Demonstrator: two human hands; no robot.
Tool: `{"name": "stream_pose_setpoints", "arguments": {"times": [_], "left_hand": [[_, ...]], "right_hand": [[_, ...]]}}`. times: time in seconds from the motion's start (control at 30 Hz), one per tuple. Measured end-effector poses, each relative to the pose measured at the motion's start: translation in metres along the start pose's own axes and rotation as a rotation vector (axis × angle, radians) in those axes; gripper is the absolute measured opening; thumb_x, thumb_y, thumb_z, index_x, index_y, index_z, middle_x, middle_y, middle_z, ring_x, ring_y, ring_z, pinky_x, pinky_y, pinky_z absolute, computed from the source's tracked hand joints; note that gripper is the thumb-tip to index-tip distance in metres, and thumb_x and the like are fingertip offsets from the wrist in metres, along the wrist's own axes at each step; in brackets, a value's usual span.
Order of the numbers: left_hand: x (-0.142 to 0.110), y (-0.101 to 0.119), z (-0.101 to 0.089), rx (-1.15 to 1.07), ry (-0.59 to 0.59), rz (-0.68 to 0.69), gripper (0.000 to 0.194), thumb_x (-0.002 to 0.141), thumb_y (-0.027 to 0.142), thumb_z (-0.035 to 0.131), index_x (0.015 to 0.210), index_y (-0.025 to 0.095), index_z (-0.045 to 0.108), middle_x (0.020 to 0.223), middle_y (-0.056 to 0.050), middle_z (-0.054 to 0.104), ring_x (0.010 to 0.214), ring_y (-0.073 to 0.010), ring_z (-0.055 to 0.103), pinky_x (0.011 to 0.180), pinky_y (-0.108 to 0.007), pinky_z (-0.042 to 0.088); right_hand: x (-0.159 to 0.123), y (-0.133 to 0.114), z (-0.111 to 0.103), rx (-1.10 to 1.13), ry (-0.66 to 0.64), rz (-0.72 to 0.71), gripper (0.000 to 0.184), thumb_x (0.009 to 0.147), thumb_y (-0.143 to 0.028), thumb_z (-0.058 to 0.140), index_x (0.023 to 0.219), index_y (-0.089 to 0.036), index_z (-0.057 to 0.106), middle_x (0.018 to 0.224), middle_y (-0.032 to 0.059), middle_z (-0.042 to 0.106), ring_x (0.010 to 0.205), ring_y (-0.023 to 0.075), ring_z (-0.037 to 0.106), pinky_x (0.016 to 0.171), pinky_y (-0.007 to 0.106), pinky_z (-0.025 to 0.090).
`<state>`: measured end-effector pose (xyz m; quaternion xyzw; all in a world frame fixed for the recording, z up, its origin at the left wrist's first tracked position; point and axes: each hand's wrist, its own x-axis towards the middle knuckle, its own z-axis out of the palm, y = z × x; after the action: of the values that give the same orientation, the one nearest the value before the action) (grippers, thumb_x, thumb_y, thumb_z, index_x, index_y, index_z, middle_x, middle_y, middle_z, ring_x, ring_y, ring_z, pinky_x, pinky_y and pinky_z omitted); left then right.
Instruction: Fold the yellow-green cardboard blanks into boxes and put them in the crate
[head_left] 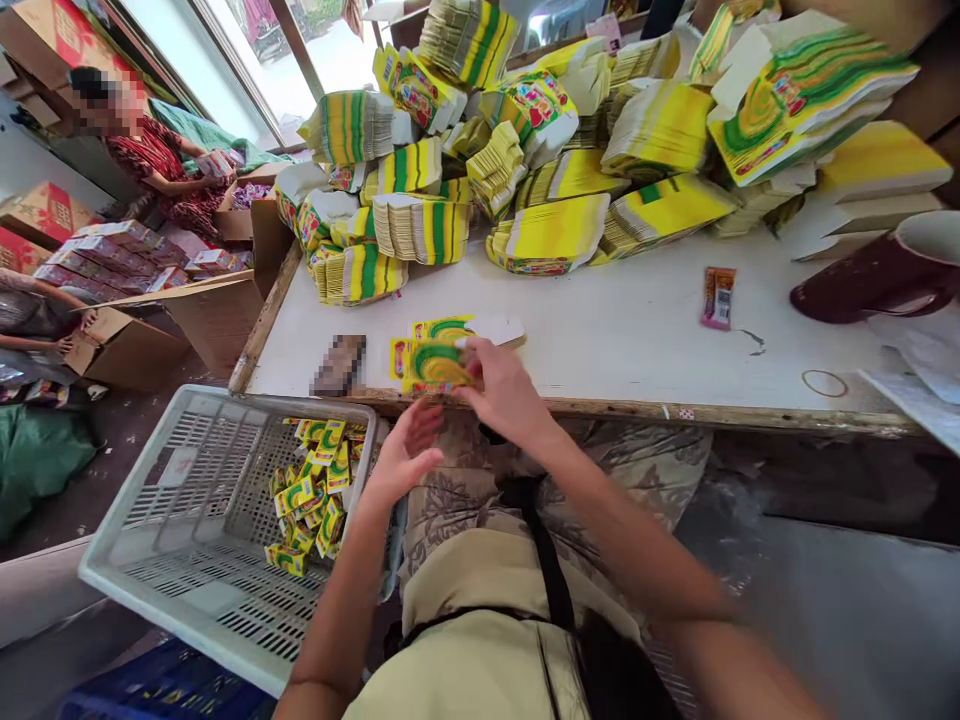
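My right hand [499, 395] grips a small yellow and green carton [431, 362] at its right end, just above the table's front edge. Beneath it lie more flat cartons [499, 328] of the same print, with white flaps pointing right. My left hand [405, 450] is below and left of the held carton, over the edge, fingers apart and a little blurred, with nothing in it. To the left of that hand, a grey plastic crate [180, 560] holds several folded yellow cartons [319, 490].
Bundles of flat yellow cartons [420, 230] are heaped along the back of the white table [637, 340]. A dark red mug [862, 275], a small packet [718, 298] and a rubber band [825, 383] lie right. A blurred-out flat object [339, 365] lies left. Two people work among boxes further left.
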<state>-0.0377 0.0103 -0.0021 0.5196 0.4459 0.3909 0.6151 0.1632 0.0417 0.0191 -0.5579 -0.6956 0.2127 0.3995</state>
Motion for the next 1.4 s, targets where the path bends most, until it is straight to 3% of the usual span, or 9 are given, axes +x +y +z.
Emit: {"name": "stream_pose_setpoints", "arguments": {"times": [0.17,0.27,0.5,0.67,0.83,0.97,1.13,1.3,1.4], "left_hand": [[0.026,0.008,0.043,-0.576,0.41,0.236,0.055,0.073,0.073,0.063,0.09,0.021,0.063,0.082,-0.002,0.064,0.079,-0.0147,0.064,0.079,-0.029,0.054],[0.028,0.016,0.047,-0.68,0.506,0.243,0.053,0.066,0.067,0.074,0.075,0.019,0.055,0.063,0.005,0.047,0.056,-0.0083,0.049,0.06,-0.021,0.047],[0.009,-0.003,0.032,-0.274,0.434,0.257,0.063,0.069,0.079,0.061,0.096,0.022,0.059,0.086,-0.001,0.06,0.075,-0.0125,0.058,0.071,-0.024,0.051],[-0.003,-0.014,0.019,0.07,0.447,0.216,0.043,0.084,0.057,0.061,0.107,0.022,0.066,0.106,-0.006,0.071,0.1,-0.0211,0.065,0.094,-0.036,0.051],[-0.009,0.018,-0.013,0.252,0.109,0.204,0.057,0.081,0.068,0.058,0.109,0.02,0.072,0.108,-0.009,0.074,0.106,-0.0278,0.066,0.099,-0.042,0.049],[-0.013,0.05,-0.026,0.38,-0.189,0.157,0.096,0.07,0.084,0.052,0.141,0.02,0.049,0.137,-0.015,0.059,0.13,-0.0343,0.051,0.111,-0.046,0.038],[-0.013,0.044,0.002,0.749,-0.334,-0.012,0.086,0.061,0.049,0.084,0.134,0.02,0.049,0.131,-0.013,0.062,0.117,-0.0334,0.06,0.099,-0.045,0.047],[-0.02,0.026,0.024,0.812,-0.107,0.071,0.06,0.071,0.028,0.075,0.125,0.021,0.048,0.113,-0.006,0.067,0.099,-0.0238,0.065,0.086,-0.035,0.052],[-0.023,0.016,0.033,0.81,-0.144,0.205,0.073,0.072,0.026,0.074,0.135,0.023,0.038,0.128,-0.009,0.06,0.111,-0.0255,0.062,0.094,-0.037,0.051]], "right_hand": [[-0.055,-0.032,0.025,0.516,-0.214,0.132,0.049,0.077,-0.019,0.073,0.12,-0.021,0.049,0.089,0.0005,0.061,0.082,0.0183,0.058,0.078,0.032,0.047],[-0.068,-0.04,0.039,0.645,-0.242,0.185,0.043,0.075,-0.025,0.076,0.111,-0.02,0.054,0.091,0.0006,0.06,0.08,0.0162,0.055,0.073,0.029,0.046],[-0.062,-0.026,0.036,0.606,-0.165,0.166,0.012,0.085,-0.028,0.062,0.094,-0.02,0.06,0.081,-0.0002,0.062,0.074,0.0157,0.056,0.068,0.027,0.045],[-0.057,-0.005,0.016,0.474,-0.049,0.147,0.012,0.088,-0.03,0.059,0.081,-0.021,0.063,0.071,-0.0003,0.064,0.065,0.0164,0.057,0.062,0.028,0.044],[-0.062,0.009,-0.003,0.306,0.036,-0.021,0.013,0.09,-0.026,0.059,0.079,-0.022,0.065,0.075,0.0017,0.069,0.07,0.0184,0.061,0.065,0.031,0.048],[-0.065,0.008,-0.014,-0.009,0.033,-0.282,0.015,0.093,-0.021,0.057,0.084,-0.025,0.068,0.08,0.0027,0.072,0.082,0.021,0.062,0.083,0.039,0.049],[-0.072,-0.011,-0.009,-0.032,-0.01,-0.511,0.021,0.094,-0.014,0.052,0.098,-0.029,0.066,0.092,0.0003,0.073,0.106,0.0206,0.062,0.116,0.048,0.03],[-0.08,-0.01,0.002,0.3,0.249,-0.044,0.057,0.088,-0.036,0.064,0.14,-0.027,0.042,0.147,0.0141,0.047,0.136,0.0298,0.044,0.114,0.054,0.035],[-0.081,-0.005,0.012,0.661,0.041,0.256,0.055,0.091,-0.045,0.057,0.14,-0.025,0.043,0.141,0.0136,0.054,0.126,0.027,0.056,0.103,0.046,0.049]]}}
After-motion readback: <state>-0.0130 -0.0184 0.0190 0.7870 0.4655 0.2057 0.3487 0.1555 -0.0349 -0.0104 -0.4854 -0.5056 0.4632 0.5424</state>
